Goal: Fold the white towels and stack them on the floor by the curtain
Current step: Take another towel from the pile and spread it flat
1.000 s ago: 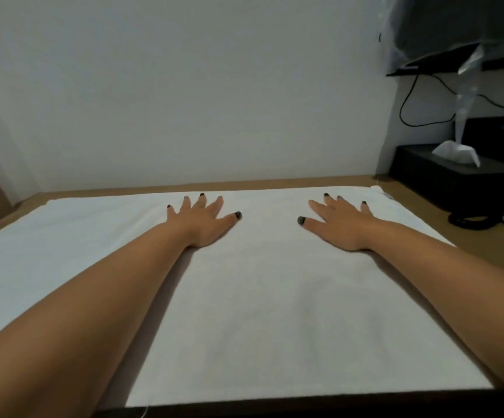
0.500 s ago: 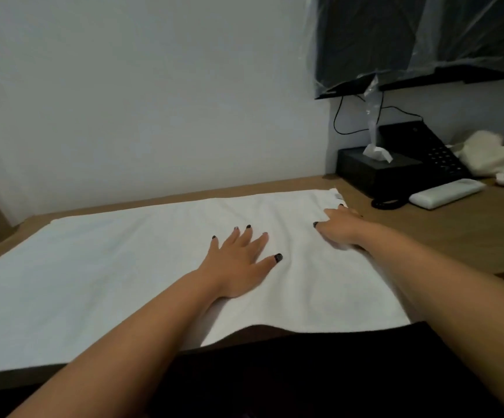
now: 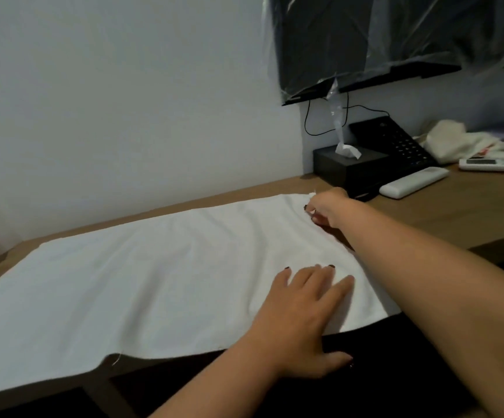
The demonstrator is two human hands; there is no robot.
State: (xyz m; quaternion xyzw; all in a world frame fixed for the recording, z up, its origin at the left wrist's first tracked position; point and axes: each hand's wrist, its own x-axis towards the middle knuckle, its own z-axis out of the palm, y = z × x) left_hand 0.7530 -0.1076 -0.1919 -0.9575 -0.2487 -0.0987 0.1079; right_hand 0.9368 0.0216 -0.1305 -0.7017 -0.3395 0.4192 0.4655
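A white towel (image 3: 142, 276) lies spread flat across the wooden desk (image 3: 462, 212), its near edge hanging a little over the desk's front. My right hand (image 3: 327, 208) is at the towel's far right corner, fingers curled and pinching that corner. My left hand (image 3: 303, 312) lies flat on the towel near its near right edge, fingers straight, thumb over the desk's front edge. No curtain or floor stack is in view.
At the back right of the desk stand a black tissue box (image 3: 351, 165), a black telephone (image 3: 395, 143), two white remotes (image 3: 413, 181) and a cream cloth bundle (image 3: 453, 143). A plastic-wrapped dark screen (image 3: 380, 40) hangs on the white wall above.
My right hand slid to the towel's far right corner and closed on it. My left hand moved back and rightward toward the near right edge. The view turned right.
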